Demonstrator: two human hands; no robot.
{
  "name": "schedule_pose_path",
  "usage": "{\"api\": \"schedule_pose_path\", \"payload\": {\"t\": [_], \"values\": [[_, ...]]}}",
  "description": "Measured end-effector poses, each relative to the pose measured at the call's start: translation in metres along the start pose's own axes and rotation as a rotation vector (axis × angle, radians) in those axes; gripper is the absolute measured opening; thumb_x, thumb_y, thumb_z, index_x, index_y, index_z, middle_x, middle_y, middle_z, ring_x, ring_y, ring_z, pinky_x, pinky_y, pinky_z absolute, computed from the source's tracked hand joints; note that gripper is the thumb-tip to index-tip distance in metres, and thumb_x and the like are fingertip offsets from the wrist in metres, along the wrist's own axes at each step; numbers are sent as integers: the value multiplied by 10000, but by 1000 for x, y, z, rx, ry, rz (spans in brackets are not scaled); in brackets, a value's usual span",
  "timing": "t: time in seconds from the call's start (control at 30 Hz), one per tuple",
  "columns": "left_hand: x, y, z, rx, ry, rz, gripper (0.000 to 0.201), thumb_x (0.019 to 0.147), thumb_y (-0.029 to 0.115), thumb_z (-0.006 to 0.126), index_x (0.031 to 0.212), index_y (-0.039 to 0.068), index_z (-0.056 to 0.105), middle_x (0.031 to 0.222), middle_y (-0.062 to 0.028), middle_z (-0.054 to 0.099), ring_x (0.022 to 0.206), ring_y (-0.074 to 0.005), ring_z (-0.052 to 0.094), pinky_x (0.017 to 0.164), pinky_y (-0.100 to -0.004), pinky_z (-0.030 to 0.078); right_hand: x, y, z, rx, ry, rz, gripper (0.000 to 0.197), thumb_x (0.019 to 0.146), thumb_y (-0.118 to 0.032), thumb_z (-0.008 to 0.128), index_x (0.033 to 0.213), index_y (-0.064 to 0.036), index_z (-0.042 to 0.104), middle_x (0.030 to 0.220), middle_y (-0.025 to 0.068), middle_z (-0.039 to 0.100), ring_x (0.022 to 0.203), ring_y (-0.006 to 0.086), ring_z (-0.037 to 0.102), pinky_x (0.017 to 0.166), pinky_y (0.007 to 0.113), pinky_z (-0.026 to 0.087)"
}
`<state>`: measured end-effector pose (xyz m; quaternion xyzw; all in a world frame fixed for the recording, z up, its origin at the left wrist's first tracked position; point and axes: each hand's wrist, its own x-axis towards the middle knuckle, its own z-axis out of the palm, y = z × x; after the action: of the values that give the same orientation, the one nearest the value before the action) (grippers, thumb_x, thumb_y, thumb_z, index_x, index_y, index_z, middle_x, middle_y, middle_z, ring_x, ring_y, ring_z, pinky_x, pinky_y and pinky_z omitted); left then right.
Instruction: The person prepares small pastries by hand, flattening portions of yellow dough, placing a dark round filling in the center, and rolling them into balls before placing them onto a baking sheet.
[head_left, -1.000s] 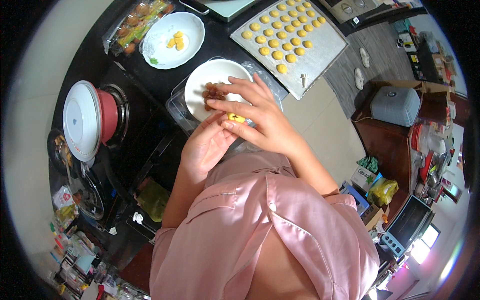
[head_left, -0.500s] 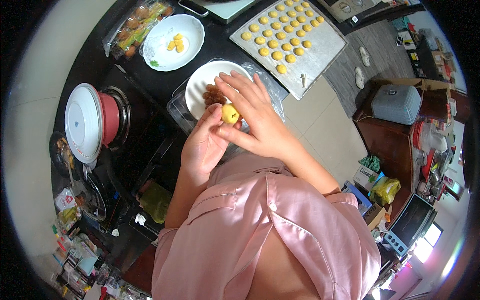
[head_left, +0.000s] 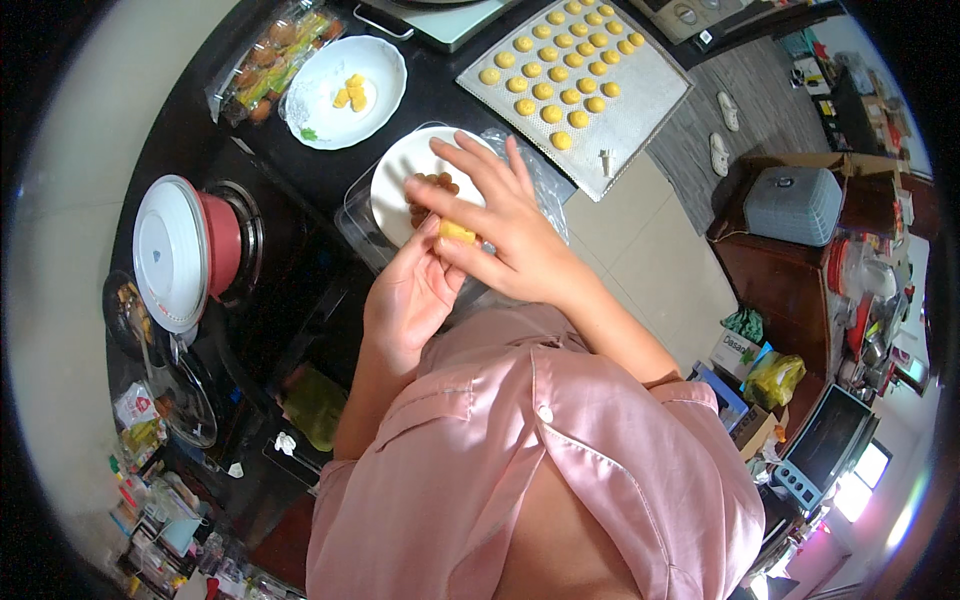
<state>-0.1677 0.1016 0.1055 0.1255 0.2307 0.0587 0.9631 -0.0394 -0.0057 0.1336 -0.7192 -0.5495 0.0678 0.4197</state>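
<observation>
A small piece of yellow dough (head_left: 457,232) sits between the fingertips of both hands, just above the near edge of a white plate (head_left: 392,212). My left hand (head_left: 412,300), palm turned up, pinches it from the left and below. From the right, my right hand (head_left: 520,235) presses it with the thumb and a finger, its other fingers fanned over the plate. Several round brown balls (head_left: 443,181) lie on that plate, partly covered by my right hand. The plate rests on a clear plastic container (head_left: 352,222).
A white scalloped bowl (head_left: 385,75) holds yellow dough pieces (head_left: 350,95). Rows of yellow dough balls (head_left: 541,91) and a small white piece (head_left: 605,163) lie on a metal tray (head_left: 630,120). Left, a lidded red pot (head_left: 222,240) stands on the stove. Bagged food (head_left: 275,60) lies far left.
The yellow dough has turned, and the dark hollow seen in it before is now out of sight. My right fingers have shifted left over the brown balls.
</observation>
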Motion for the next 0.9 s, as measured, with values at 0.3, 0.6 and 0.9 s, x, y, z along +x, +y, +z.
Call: {"api": "schedule_pose_path", "payload": {"t": [0.3, 0.6, 0.9], "values": [[2, -5, 22, -4, -28, 28, 364, 1023, 170, 421, 1382, 120, 392, 1342, -37, 480, 1243, -128, 484, 1072, -307, 395, -5, 11, 6, 9, 134, 12, 289, 948, -251, 532, 1126, -106, 707, 1319, 162, 531, 1275, 354, 440, 1093, 473, 278], [1, -6, 22, 6, 9, -20, 390, 1029, 169, 386, 1410, 87, 361, 1376, -67, 456, 1304, -165, 437, 1112, -345, 358, -3, 20, 4, 541, 47, 180, 252, 909, -238, 615, 1108, -127, 722, 1358, 153, 508, 1279, 331, 447, 1054, 452, 335], [-3, 4, 34, 21, -82, -5, 481, 1042, 256, 335, 1468, 45, 261, 1429, -121, 390, 1332, -255, 400, 1139, -399, 301, -6, 22, -3, 283, 72, 53, 392, 817, -287, 692, 1194, -180, 671, 1335, 118, 525, 1309, 387, 399, 1081, 581, 231]]}}
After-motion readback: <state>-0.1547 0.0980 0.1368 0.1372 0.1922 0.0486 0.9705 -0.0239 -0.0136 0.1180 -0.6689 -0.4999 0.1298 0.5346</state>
